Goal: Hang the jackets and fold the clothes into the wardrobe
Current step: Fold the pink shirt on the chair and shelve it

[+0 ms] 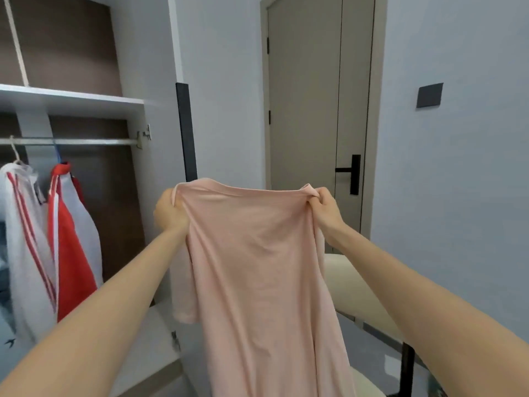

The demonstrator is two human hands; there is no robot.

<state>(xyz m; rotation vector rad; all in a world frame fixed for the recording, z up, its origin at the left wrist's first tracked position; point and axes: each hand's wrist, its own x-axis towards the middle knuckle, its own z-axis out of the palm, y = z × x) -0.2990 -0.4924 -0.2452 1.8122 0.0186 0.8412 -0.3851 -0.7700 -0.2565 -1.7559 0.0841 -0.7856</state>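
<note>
Pink T-shirt (pixel 257 267) held up by its shoulders, left hand (pixel 171 213) and right hand (pixel 326 207) fingers clamped on fabric, wardrobe (pixel 71 101) left, two jackets (pixel 43 239) hanging.

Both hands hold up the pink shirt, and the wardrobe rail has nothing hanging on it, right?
No: the head view shows a white jacket and a red jacket hanging on the rail. The left hand and right hand do hold the pink shirt.

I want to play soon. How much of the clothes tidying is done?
A white striped jacket and a red jacket already hang on the wardrobe rail. The left hand and right hand hold up a pink shirt, not yet folded. It needs folding and shelving; other waiting clothes aren't visible.
</note>
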